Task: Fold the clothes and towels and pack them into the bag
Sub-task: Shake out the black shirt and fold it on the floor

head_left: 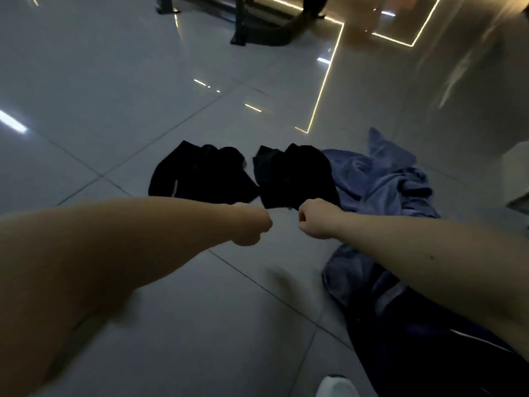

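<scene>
Two black garments: centre of frame, side by side, apparently part-folded, unpacked.
Towel: blue, crumpled, right of centre, touching the right-hand garment.
Dark cloth: lower right, unfolded heap.
Bag: not in view.
Left hand, right hand: near each other but apart, fingers curled at the garments' near edge; grip on cloth cannot be told.
Progress: early; packing not begun.
Floor: glossy pale tiles mirroring strip lights.
Room: dim; furniture legs at top.
</scene>
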Demonstrator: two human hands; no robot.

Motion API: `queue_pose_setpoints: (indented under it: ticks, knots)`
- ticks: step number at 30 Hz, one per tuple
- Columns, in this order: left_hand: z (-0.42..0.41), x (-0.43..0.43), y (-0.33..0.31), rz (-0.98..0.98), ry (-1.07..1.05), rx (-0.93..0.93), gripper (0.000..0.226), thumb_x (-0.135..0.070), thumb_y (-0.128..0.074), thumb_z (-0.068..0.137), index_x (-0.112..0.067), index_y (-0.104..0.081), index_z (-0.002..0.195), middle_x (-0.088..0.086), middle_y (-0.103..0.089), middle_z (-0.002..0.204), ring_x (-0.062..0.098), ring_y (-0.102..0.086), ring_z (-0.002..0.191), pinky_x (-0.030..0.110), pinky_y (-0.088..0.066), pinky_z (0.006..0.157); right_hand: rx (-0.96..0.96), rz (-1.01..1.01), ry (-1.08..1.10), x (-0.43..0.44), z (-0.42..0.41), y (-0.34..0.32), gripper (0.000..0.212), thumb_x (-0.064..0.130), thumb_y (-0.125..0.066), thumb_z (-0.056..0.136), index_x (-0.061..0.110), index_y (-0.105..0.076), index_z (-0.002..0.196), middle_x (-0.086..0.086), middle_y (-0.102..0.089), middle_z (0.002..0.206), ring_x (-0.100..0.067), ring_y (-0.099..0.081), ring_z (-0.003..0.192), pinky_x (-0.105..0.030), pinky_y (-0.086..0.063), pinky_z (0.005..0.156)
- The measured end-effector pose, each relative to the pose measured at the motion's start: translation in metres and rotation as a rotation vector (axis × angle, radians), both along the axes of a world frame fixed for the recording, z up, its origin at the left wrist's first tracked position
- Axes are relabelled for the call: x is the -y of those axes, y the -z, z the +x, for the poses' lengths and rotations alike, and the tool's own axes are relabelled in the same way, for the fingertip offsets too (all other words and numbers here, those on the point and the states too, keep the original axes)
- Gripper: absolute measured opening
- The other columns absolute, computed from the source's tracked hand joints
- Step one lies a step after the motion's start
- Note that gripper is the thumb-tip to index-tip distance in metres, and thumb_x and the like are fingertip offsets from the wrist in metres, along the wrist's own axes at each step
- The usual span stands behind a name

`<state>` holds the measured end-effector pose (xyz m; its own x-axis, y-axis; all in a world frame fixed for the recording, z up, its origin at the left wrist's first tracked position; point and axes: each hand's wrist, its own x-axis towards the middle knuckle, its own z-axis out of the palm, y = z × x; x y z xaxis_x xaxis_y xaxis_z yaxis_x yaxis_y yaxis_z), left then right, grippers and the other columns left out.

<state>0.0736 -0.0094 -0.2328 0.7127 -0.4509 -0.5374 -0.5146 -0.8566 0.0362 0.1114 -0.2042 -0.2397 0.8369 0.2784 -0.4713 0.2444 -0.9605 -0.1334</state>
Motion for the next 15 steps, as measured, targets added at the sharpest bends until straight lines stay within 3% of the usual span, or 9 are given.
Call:
queue_pose_setpoints:
  ticks: [3, 6, 8, 12, 15]
  knots:
    - [0.021, -0.046, 0.036, -0.005, -0.084, 0.005, 0.041, -0.020, -0.046, 0.101, -0.017, -0.048, 0.142, 0.004, -0.047, 0.141, 0.028, -0.052, 0.124, 0.043, -0.050, 0.097, 0.002, 0.094, 0.048, -0.040, 0.027, 0.041, 0.017, 0.014, -0.056, 0.087, 0.007, -0.068, 0.096, -0.017, -0.069, 0.096, -0.034, -0.066, 0.081, -0.033, -0.047, 0.060]
    - [0.036, -0.089, 0.076, 0.002, -0.226, -0.010, 0.038, -0.020, -0.049, 0.098, -0.018, -0.051, 0.136, 0.002, -0.050, 0.134, 0.024, -0.054, 0.118, 0.041, -0.052, 0.094, -0.043, 0.202, 0.113, -0.079, 0.047, 0.080, 0.025, 0.016, -0.055, 0.089, 0.011, -0.065, 0.112, -0.010, -0.066, 0.111, -0.031, -0.064, 0.098, -0.040, -0.057, 0.082]
    - [0.041, -0.111, 0.097, -0.018, -0.333, 0.005, 0.037, -0.019, -0.051, 0.097, -0.018, -0.053, 0.135, 0.001, -0.050, 0.131, 0.024, -0.055, 0.115, 0.041, -0.053, 0.090, -0.069, 0.245, 0.134, -0.100, 0.054, 0.103, 0.034, 0.017, -0.055, 0.090, 0.015, -0.063, 0.122, -0.008, -0.063, 0.123, -0.028, -0.061, 0.108, -0.040, -0.054, 0.093]
    - [0.042, -0.137, 0.129, -0.031, -0.491, 0.009, 0.038, -0.018, -0.056, 0.096, -0.017, -0.048, 0.133, 0.002, -0.046, 0.129, 0.025, -0.049, 0.114, 0.042, -0.052, 0.086, -0.102, 0.319, 0.182, -0.131, 0.060, 0.128, 0.048, 0.016, -0.055, 0.091, 0.017, -0.051, 0.139, -0.008, -0.052, 0.141, -0.028, -0.054, 0.124, -0.040, -0.048, 0.102]
    - [0.040, -0.144, 0.147, -0.036, -0.508, 0.001, 0.046, -0.016, -0.060, 0.095, -0.017, -0.042, 0.138, 0.005, -0.042, 0.134, 0.027, -0.044, 0.118, 0.042, -0.051, 0.091, -0.139, 0.455, 0.259, -0.151, 0.065, 0.142, 0.066, 0.024, -0.065, 0.092, 0.018, -0.035, 0.150, -0.007, -0.038, 0.151, -0.028, -0.048, 0.130, -0.037, -0.043, 0.105]
